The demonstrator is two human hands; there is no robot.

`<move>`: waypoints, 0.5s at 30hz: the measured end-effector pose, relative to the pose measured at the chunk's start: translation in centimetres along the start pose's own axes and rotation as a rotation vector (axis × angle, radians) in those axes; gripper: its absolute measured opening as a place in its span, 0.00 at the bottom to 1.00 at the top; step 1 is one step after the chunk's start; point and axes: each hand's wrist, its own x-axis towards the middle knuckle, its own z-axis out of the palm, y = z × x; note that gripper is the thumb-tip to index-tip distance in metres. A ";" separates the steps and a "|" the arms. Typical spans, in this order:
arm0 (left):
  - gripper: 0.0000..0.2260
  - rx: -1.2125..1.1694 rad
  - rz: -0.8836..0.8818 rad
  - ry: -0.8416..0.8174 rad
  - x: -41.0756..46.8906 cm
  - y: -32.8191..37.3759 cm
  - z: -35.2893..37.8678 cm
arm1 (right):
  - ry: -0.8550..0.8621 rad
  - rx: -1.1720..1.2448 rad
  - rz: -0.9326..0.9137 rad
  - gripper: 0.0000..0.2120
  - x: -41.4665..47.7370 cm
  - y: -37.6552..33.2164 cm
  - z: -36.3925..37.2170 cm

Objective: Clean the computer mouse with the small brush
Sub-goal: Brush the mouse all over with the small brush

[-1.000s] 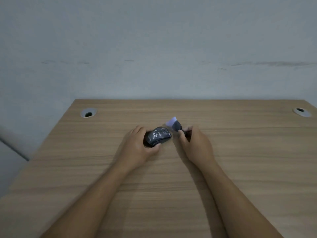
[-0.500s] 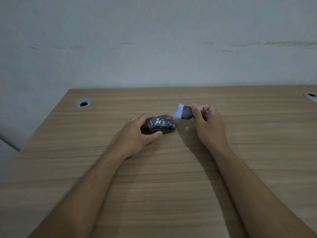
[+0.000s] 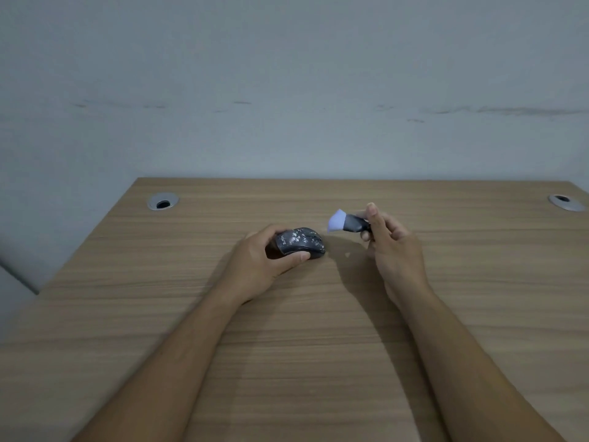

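Left hand [image 3: 259, 261] closes its grip on the rigid, light, probably slippery mouse [image 3: 299, 242] on the desk [image 3: 287, 362]; right hand [image 3: 393, 250] pinches the soft-bristled brush [image 3: 345, 222] by its handle.

Both bare forearms are reaching forward from the lower edge of the view, converging toward the middle. The left hand [image 3: 255, 266] is lying low with its palm turned inward, its fingers [image 3: 271, 231] and thumb curling closed around what it is gripping. The right hand [image 3: 395, 250] is raised a little, thumb up and fingertips pinching together, its wrist bending slightly left.
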 end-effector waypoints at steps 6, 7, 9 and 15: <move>0.21 0.016 0.004 -0.003 0.3 0.0 -0.1 | -0.118 0.064 -0.001 0.19 -0.1 0.3 0.5; 0.21 0.020 0.005 -0.004 0.3 0.0 -0.1 | -0.115 0.040 -0.010 0.16 0.0 0.5 0.6; 0.22 0.030 0.006 -0.006 0.3 0.0 -0.1 | -0.089 -0.068 -0.054 0.09 0.1 0.7 0.6; 0.24 0.038 0.027 -0.020 0.2 -0.1 -0.3 | -0.013 -0.456 -0.249 0.06 0.1 -0.1 -0.2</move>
